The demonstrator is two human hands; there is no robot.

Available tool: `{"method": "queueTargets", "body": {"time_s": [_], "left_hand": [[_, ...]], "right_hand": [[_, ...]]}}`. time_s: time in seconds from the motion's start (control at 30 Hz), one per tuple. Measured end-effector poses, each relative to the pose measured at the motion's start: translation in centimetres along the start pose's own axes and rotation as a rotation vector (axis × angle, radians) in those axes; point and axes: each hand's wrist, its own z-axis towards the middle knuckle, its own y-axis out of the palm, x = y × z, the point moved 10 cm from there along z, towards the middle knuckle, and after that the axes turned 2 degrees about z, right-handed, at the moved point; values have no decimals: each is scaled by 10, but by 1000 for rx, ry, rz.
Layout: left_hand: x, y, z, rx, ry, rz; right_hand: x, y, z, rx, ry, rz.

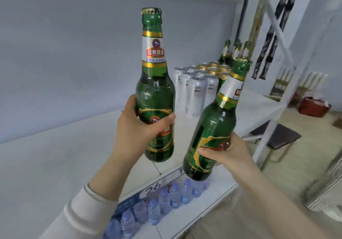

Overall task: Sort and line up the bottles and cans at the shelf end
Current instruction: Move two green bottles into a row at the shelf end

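Note:
My left hand (135, 127) grips a green beer bottle (154, 90) by its lower body and holds it upright in the air above the white shelf (55, 155). Its gold cap and white neck label face me. My right hand (227, 151) grips a second green bottle (212, 124), which tilts to the right, neck toward the shelf end. At that far end stand several white cans (196, 88) with gold-topped cans behind them, and three green bottles (236, 50) at the very back.
Several small blue water bottles (164, 201) line the lower shelf under a price strip marked 26. The white shelf upright with cross braces (273, 90) stands on the right. Beyond it lie a dark mat, a red box (312, 107) and wooden floor.

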Motion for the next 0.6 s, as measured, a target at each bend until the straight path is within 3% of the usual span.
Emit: {"method": "queueTargets", "body": {"time_s": [0.27,0.6], "left_hand": [[13,172,30,-174,18,-52],[10,347,119,-298,30,-81]], "right_hand": [[32,-144,42,150,56,-101],[45,-270,162,210,38,-148]]}}
